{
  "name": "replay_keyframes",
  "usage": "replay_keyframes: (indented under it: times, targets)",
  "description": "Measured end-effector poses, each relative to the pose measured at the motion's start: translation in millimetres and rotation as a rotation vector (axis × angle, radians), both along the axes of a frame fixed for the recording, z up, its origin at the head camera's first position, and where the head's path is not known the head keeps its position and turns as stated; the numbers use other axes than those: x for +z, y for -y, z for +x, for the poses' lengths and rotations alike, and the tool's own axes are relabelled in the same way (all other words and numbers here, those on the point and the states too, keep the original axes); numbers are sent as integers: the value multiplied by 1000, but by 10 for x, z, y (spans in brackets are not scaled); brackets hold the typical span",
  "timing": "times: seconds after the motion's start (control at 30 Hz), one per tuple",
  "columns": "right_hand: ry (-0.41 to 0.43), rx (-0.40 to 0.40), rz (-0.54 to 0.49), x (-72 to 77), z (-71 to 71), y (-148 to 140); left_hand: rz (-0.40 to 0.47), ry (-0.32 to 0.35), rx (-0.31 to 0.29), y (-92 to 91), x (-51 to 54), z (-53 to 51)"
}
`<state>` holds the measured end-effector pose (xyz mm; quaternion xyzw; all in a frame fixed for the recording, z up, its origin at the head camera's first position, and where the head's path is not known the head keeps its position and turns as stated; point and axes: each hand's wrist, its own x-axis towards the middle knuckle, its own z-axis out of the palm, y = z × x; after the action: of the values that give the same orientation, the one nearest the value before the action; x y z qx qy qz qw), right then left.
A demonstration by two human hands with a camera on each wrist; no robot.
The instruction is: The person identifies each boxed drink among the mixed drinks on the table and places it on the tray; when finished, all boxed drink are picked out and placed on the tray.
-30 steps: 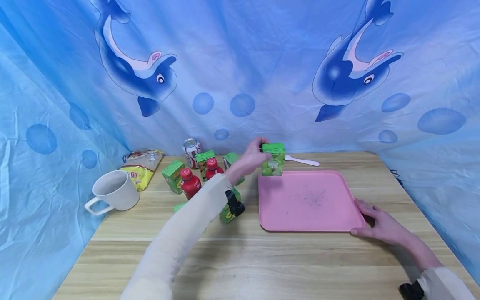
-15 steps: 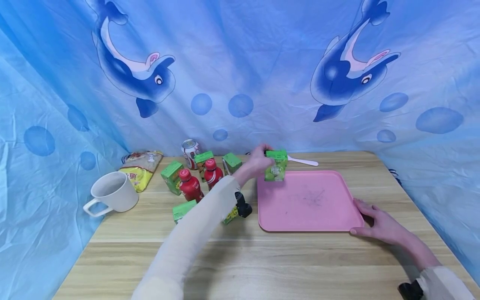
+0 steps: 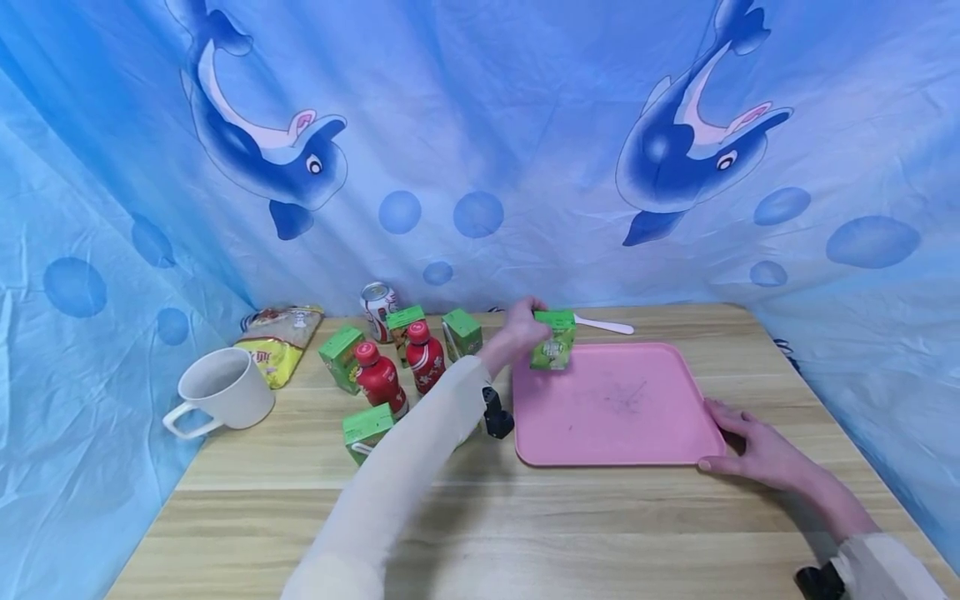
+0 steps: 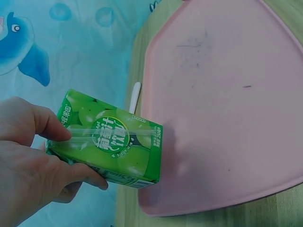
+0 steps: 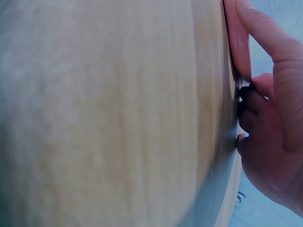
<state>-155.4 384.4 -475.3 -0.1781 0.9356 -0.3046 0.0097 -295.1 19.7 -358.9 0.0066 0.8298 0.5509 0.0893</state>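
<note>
In the head view my left hand (image 3: 522, 325) grips a green juice box (image 3: 553, 342) upright over the back left corner of the pink tray (image 3: 615, 417). The left wrist view shows thumb and fingers pinching one end of the box, with a straw in clear wrap along its side; the box's far end is close to the tray, and whether it touches cannot be told. My right hand (image 3: 757, 450) holds the tray's front right corner, thumb at the front edge and fingers along the right side. In the right wrist view those fingers (image 5: 255, 106) are curled beside the rim.
Left of the tray stand more juice boxes (image 3: 367, 429), two red bottles (image 3: 380, 379) and a drink can (image 3: 378, 310). Farther left are a white mug (image 3: 228, 390) and a snack bag (image 3: 281, 342). Behind the tray lies a white plastic utensil (image 3: 606, 325). A blue dolphin curtain (image 3: 480, 150) encloses the table.
My left hand has moved the juice box slightly right and down toward the tray's back left corner. My right hand stays at the tray's corner.
</note>
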Motion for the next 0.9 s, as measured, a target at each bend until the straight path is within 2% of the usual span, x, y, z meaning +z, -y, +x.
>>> replay_keyframes:
  times: [0.47,0.6,0.9]
  targets:
    - [0,12,-7,-4,-9,29,-8,35,49,-55,-111,-33]
    - [-8,17,-8,-8,-15,27,3,39,68,-67,-156,-69]
    - [-26,7,6,-2,4,11,-5,46,82,-83,-162,-73]
